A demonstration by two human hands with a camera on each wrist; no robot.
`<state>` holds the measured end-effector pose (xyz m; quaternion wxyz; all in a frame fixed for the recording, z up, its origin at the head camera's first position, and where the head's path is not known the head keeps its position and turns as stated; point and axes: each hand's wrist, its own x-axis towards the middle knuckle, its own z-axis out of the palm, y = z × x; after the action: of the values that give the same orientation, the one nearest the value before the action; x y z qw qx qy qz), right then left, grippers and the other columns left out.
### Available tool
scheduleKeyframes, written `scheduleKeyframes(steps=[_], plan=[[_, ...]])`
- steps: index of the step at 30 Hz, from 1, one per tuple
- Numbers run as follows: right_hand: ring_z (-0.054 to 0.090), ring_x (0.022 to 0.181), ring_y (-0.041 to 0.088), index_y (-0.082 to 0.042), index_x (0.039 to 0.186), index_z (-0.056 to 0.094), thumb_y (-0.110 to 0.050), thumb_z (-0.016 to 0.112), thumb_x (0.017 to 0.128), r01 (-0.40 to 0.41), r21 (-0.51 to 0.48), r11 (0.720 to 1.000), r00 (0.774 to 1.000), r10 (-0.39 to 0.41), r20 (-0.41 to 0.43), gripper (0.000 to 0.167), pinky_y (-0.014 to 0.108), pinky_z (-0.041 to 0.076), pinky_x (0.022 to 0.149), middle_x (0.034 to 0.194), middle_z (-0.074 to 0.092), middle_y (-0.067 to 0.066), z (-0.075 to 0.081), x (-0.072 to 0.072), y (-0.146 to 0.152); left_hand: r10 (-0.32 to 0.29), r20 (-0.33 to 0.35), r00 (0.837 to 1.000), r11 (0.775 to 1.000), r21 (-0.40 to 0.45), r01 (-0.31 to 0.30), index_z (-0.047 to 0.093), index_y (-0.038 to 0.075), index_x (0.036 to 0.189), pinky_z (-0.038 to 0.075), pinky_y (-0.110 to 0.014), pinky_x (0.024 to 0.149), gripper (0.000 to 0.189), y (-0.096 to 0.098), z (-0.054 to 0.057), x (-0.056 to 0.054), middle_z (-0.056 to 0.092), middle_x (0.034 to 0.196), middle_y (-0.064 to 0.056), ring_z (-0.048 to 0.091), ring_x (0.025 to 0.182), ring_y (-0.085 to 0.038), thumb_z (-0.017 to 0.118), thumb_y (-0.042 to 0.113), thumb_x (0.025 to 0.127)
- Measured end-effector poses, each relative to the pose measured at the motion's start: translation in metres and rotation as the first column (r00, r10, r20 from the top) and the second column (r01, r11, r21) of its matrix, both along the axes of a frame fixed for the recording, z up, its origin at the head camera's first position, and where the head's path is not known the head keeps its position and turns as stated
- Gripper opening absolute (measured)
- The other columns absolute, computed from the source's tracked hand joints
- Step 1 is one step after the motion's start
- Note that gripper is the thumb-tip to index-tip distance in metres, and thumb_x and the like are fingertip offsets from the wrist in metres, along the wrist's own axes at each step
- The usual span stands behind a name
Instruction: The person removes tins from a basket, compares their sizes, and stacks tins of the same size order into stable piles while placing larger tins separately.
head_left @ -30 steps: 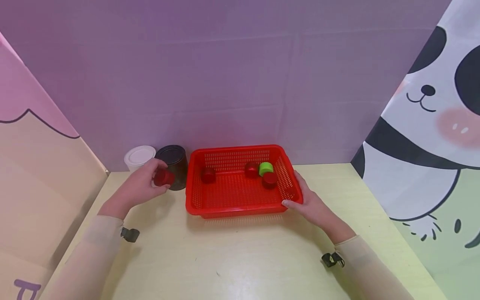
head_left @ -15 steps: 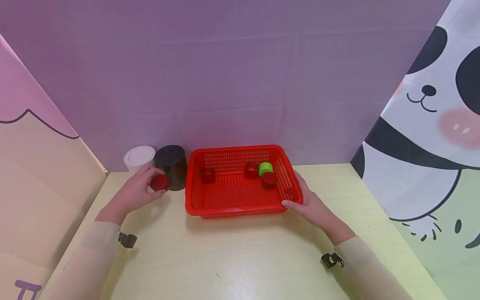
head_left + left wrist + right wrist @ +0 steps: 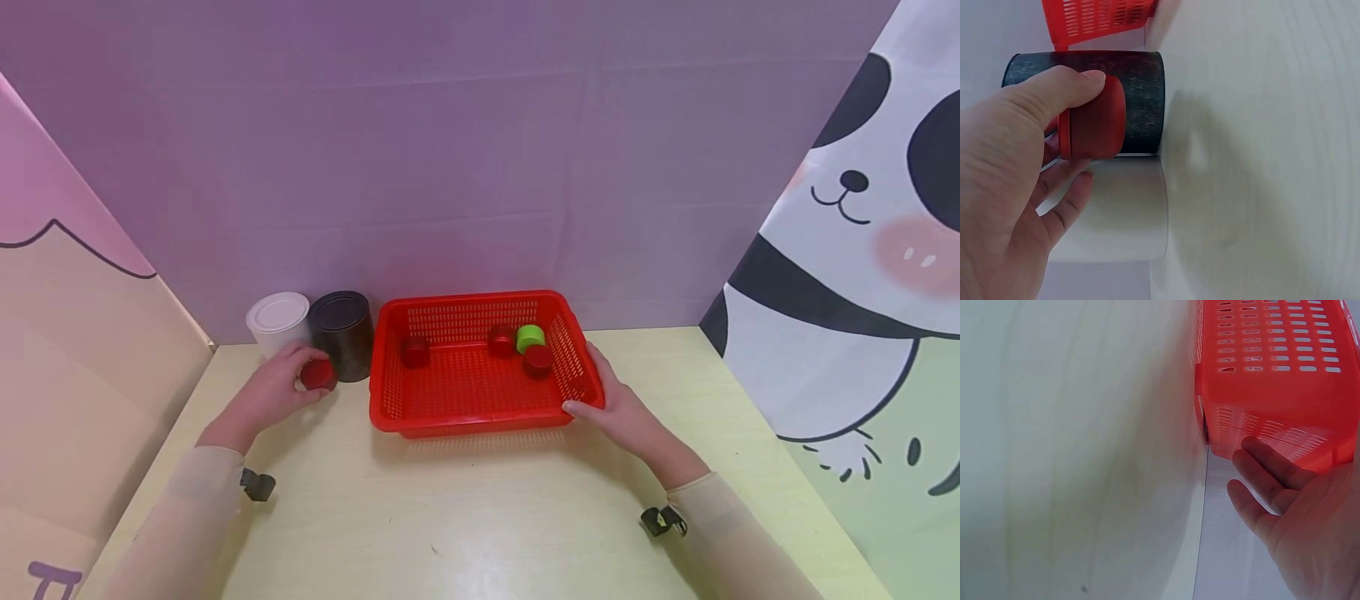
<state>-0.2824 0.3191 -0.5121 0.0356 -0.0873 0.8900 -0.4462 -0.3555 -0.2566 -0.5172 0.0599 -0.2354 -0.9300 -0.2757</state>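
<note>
Over the table (image 3: 465, 517), the left hand (image 3: 273, 390) has lowered a red cylinder (image 3: 1096, 125).

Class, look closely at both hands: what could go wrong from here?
The left hand pinches a red cap close to the dark can and might knock the can. The cap could also slip from that pinch. The right hand grips the basket; a careless tug might slide the caps inside.

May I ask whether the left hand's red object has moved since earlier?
Yes: in the head view, the red object moved down, slightly left, relative to the black canister.
</note>
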Motion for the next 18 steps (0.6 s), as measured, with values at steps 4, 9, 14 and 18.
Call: scheduleKeyframes(steps=[4,9,14,18], plan=[[0.049,0.148,0.045,-0.028,0.179,0.003,-0.034,0.085,0.098,0.001,-0.001,1.000,1.000,-0.001,0.000,0.115,0.053,0.063,0.100,0.169,0.041,0.019,0.000,0.001,-0.001,0.004,-0.008,1.000,1.000,-0.006,-0.004,0.067,-0.004,0.134,0.061,-0.059,0.099,0.052,0.000,-0.004,-0.002,0.062,0.130,-0.023,0.064,0.114,-0.042,0.091,0.005,0.089],[0.049,0.148,0.045,-0.028,0.179,0.003,-0.032,0.084,0.099,-0.002,-0.006,1.000,1.000,0.002,-0.002,0.114,0.053,0.064,0.099,0.169,0.041,0.019,0.000,0.001,-0.001,0.016,-0.030,0.999,1.000,-0.004,-0.016,0.068,-0.007,0.131,0.059,-0.060,0.101,0.051,0.000,-0.010,-0.004,0.063,0.128,-0.025,0.065,0.112,-0.043,0.091,0.004,0.088],[0.048,0.149,0.045,-0.028,0.179,0.003,-0.033,0.085,0.098,0.004,0.000,1.000,1.000,-0.004,0.002,0.115,0.053,0.063,0.100,0.170,0.040,0.019,0.000,0.001,-0.001,0.035,-0.012,0.999,0.999,-0.002,-0.035,0.067,-0.008,0.132,0.058,-0.061,0.103,0.052,-0.001,-0.015,-0.008,0.062,0.129,-0.026,0.063,0.116,-0.045,0.092,0.005,0.087],[0.048,0.149,0.045,-0.029,0.179,0.003,-0.034,0.085,0.098,0.005,0.000,1.000,1.000,-0.005,0.005,0.115,0.053,0.064,0.099,0.170,0.040,0.019,0.000,0.001,-0.001,0.046,0.007,0.999,0.999,-0.004,-0.046,0.067,-0.008,0.132,0.058,-0.061,0.104,0.053,-0.001,-0.020,-0.011,0.062,0.130,-0.026,0.061,0.119,-0.046,0.093,0.006,0.087]])
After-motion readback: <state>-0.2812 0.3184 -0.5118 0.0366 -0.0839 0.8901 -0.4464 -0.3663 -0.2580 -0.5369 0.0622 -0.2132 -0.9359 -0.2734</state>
